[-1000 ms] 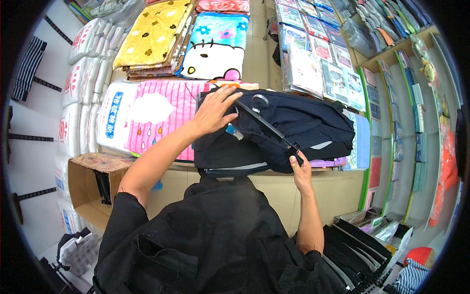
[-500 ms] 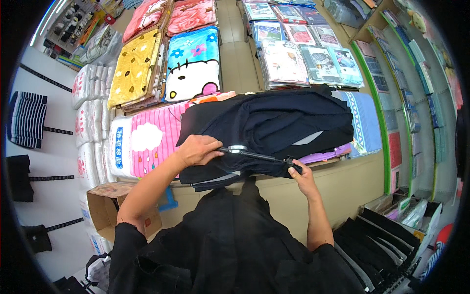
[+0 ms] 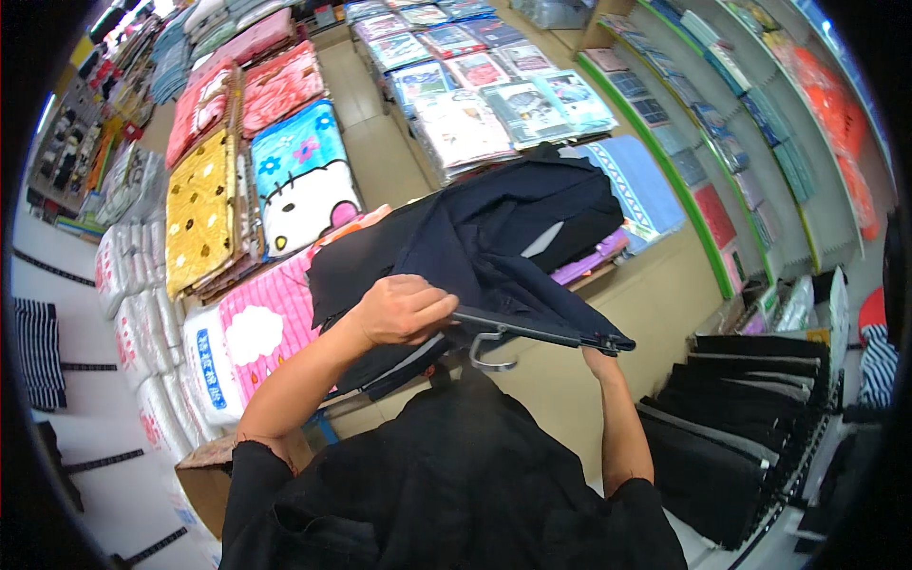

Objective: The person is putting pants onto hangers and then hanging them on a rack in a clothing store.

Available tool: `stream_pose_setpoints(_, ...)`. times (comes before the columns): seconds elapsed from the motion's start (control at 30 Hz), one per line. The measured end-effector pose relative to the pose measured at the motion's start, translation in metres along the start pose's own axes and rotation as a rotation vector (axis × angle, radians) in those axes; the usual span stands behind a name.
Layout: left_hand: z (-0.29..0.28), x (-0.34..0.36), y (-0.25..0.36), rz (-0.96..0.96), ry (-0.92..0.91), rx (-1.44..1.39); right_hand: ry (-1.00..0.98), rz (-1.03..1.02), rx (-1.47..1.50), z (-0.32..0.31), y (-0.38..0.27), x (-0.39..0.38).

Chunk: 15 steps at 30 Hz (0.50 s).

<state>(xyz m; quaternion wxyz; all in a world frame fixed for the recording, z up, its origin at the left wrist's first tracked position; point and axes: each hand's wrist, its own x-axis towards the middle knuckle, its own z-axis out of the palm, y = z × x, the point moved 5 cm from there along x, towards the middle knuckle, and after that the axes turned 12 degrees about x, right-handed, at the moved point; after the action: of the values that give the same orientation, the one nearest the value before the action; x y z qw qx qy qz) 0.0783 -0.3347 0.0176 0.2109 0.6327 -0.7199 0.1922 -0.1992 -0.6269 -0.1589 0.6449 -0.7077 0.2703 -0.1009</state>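
Navy trousers [image 3: 475, 228] hang from a clip hanger [image 3: 532, 332] along their waistband, held up in front of my body. Its grey hook [image 3: 494, 363] points down toward me. My left hand [image 3: 408, 309] is closed in a fist around the left end of the hanger and waistband. At the other end, below a black clip, is my right hand [image 3: 598, 363]; the cloth hides most of its fingers, but it still grips that end. The trouser legs trail back over a pile of dark garments [image 3: 356, 266] on the display table.
Folded blankets [image 3: 304, 190] are stacked beyond, at the left. Packaged bedding [image 3: 465, 123] covers a table further off. Green-edged shelves [image 3: 698, 199] stand to the right, with black garments on a rack [image 3: 722, 427] below. An open cardboard box [image 3: 204, 475] sits near my left arm.
Both hands have drawn the hanger and waistband closer to me and lifted them off the pile. The hook has swung down toward me. The view has turned to the right.
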Motion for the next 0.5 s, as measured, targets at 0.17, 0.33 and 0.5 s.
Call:
stream_pose_setpoints(0.17, 0.024, 0.045, 0.037, 0.16, 0.069, -0.169, 0.397, -0.065, -0.335, -0.06, -0.003, -0.078)
stream_pose_setpoints(0.33, 0.045, 0.107, 0.097, 0.277, 0.201, -0.342, 0.731, -0.361, 0.166, -0.138, 0.018, -0.207)
stream_pose_setpoints(0.5, 0.067, 0.165, 0.173, 0.403, 0.222, -0.444, 1.021, -0.459, -0.056, -0.195, -0.028, -0.34)
